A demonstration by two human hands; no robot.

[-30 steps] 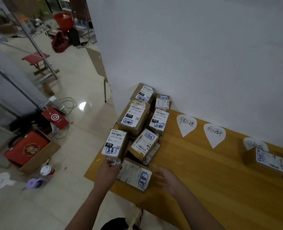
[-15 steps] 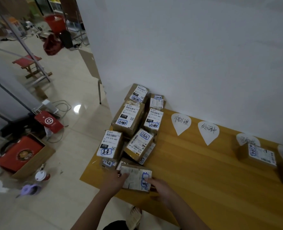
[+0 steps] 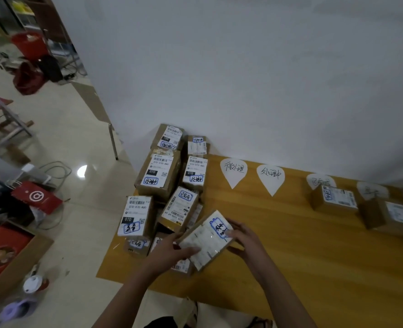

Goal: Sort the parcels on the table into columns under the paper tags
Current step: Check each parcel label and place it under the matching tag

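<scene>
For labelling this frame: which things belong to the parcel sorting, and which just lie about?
Job: held parcel, left hand, right hand, parcel pile, paper tags, sorted parcels, table.
Lying about: red paper bag, floor carton, red bucket, cables.

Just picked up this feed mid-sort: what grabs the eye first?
The left hand and right hand grip a small white-labelled parcel over the wooden table. Behind it a heap of labelled parcels crowds the table's left end. White paper tags line the far edge, two parcels sitting below the right-hand ones.
</scene>
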